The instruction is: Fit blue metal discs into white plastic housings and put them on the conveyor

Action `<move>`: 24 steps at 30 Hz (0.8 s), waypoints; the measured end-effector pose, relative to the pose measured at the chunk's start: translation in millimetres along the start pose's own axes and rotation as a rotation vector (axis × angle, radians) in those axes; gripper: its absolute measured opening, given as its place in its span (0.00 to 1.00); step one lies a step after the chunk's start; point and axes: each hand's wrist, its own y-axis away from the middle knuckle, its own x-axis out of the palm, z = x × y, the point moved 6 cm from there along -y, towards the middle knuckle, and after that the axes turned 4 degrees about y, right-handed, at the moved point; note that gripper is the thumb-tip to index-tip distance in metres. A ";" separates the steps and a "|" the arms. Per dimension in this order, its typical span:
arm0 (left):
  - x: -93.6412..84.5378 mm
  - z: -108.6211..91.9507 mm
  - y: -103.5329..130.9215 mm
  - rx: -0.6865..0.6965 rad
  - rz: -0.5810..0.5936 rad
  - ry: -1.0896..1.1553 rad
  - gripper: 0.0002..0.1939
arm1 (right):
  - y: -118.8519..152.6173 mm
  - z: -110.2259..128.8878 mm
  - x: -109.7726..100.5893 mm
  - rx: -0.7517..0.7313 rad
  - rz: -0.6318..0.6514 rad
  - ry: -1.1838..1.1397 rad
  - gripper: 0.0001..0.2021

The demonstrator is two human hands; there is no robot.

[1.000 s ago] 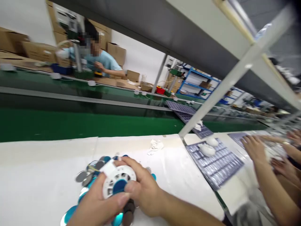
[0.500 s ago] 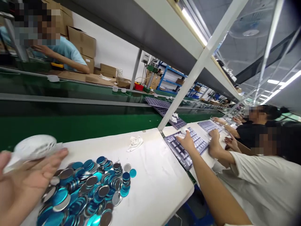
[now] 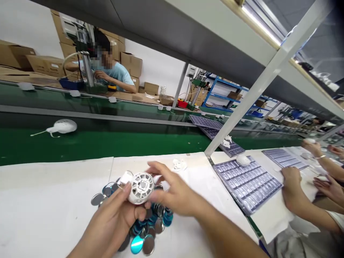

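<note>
A white round plastic housing [image 3: 141,187] with a slotted, spoked face sits in my left hand [image 3: 114,216], tilted toward the camera. My left thumb and fingers close around its lower left side. A small white block [image 3: 126,178] with a thin wire is beside the housing, at my left thumb. My right hand [image 3: 174,191] is at the housing's right edge, fingers curved and apart. Its thumb looks close to the rim; I cannot tell if it touches. Beneath both hands lies a pile of blue and silver discs [image 3: 143,231], partly hidden.
A compartmented tray [image 3: 249,184] to the right carries a white round part [image 3: 243,160]. Behind the white table [image 3: 53,200] runs a green conveyor [image 3: 129,138] with another white part [image 3: 64,126]. A slanted post [image 3: 242,107] rises nearby. Co-workers' hands [image 3: 291,182] are at the right.
My right hand has come back from the tray, where a white round part now lies. My left hand has moved right and now grips the housing over the discs. The view has turned left.
</note>
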 end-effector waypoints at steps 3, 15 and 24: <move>-4.2 -15.1 -3.9 0.052 -0.041 0.025 0.10 | 3.0 -28.1 -20.9 0.097 0.249 0.302 0.09; -11.4 -9.0 -5.4 0.044 -0.048 -0.063 0.19 | 0.8 -73.4 -14.7 0.253 0.332 0.366 0.07; -6.5 -11.6 1.2 0.134 -0.117 -0.165 0.32 | 8.7 -35.5 -6.8 0.159 0.096 -0.475 0.16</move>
